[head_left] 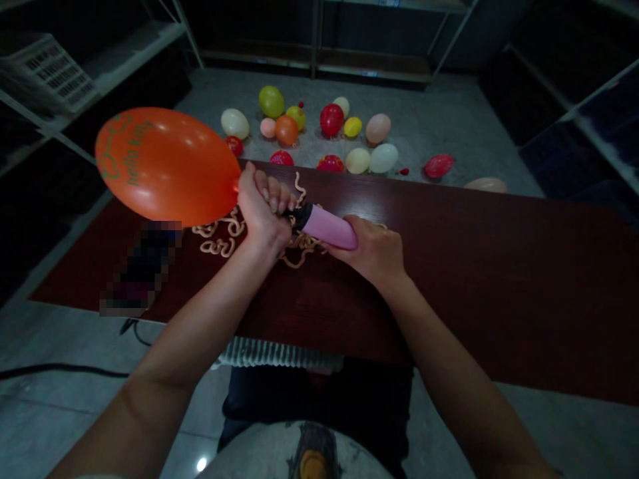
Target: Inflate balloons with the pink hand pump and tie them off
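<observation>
A large inflated orange balloon (170, 166) with green "hello kitty" lettering stretches out to the left above the table. My left hand (264, 203) is closed round its neck, which meets the black front end of a pink hand balloon pump (329, 227); the nozzle is hidden inside my fingers. My right hand (377, 249) grips the rear of the pump, its fingers largely out of sight beneath it. Under both hands, pale wavy uninflated long balloons (217, 247) lie in a loose pile on the table.
The dark red-brown table (499, 279) runs across in front of me. A blurred-out dark flat object (142, 269) rests at its left side. Beyond the table, several inflated balloons (331, 120) lie on the grey floor. Metal shelves (374, 63) stand around, with a white crate (57, 73) at left.
</observation>
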Motion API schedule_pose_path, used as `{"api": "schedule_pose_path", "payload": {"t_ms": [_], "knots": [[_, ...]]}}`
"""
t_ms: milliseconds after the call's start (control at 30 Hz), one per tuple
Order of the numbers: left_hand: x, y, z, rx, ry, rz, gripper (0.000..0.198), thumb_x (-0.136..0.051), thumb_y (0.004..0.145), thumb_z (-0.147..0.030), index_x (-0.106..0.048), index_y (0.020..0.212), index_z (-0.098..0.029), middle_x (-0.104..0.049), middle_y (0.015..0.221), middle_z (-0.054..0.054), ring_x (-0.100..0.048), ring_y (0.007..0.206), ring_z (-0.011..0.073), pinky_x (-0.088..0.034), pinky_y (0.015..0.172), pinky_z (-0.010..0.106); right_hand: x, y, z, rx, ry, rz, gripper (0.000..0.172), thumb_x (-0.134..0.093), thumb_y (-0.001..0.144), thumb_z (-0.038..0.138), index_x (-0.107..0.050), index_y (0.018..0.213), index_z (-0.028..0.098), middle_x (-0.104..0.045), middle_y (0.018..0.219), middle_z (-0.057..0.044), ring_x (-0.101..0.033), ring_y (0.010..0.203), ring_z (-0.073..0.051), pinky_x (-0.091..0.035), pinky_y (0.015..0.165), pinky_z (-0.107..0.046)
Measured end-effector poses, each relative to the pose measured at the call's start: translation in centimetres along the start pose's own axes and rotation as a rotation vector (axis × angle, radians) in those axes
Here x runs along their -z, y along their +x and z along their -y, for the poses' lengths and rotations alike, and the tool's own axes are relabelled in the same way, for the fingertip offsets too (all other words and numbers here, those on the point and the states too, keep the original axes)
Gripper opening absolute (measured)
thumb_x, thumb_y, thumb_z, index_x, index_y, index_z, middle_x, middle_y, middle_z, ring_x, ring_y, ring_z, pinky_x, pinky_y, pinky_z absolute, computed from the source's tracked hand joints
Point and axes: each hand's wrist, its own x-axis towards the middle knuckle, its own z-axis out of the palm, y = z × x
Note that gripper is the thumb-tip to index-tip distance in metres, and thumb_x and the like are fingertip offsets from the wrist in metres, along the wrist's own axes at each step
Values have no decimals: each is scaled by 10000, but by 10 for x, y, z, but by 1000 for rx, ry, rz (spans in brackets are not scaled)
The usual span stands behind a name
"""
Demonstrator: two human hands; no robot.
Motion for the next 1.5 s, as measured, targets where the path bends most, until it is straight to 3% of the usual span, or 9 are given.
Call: {"api": "schedule_pose_path", "payload": {"t_ms": [233,400,633,867,1267,1500], "knots": [[13,18,-4,-40,11,94,592,-477,1039,-334,-177,546,-199,-173,415,-42,-174,359,112,-218,425,265,1,4,-3,21,30,-36,641,-593,829,776,-705,1111,211,-771,955,-62,-680,787,-212,-313,631,-303],[10,22,-17,-23,-111,-13,535,-363,1072,-267,-200,569,-189,-157,425,-47,-141,365,107,-164,442,277,2,6,-12,25,-39,-73,671,-569,842,776,-700,1159,200,-761,960,-84,-654,783,-212,-317,647,-304],[18,40,-41,-33,-275,-118,470,-352,1070,-195,-188,629,-188,-147,475,-55,-113,418,116,-114,494,284,10,7,-35,43,-157,-111,655,-485,887,771,-707,1123,202,-740,916,-87,-614,764,-211,-307,647,-310],[27,46,-61,-74,-381,-68,429,-334,1062,-128,-178,668,-192,-182,474,-49,-142,399,115,-103,509,302,16,4,-45,25,-182,-138,657,-475,890,760,-702,1132,192,-726,913,-96,-602,784,-222,-314,659,-315],[24,41,-48,-127,-342,-8,467,-380,1066,-182,-202,635,-186,-173,461,-47,-119,396,103,-89,480,281,17,1,-31,13,-140,-61,604,-524,867,731,-708,1067,192,-740,872,-84,-615,714,-205,-296,624,-309],[10,14,-13,-77,-95,72,567,-322,1083,-254,-189,536,-188,-106,442,-45,-90,369,109,-147,401,283,12,-2,-5,14,-53,-38,595,-580,845,727,-702,1079,194,-761,902,-88,-653,726,-219,-310,620,-309]]}}
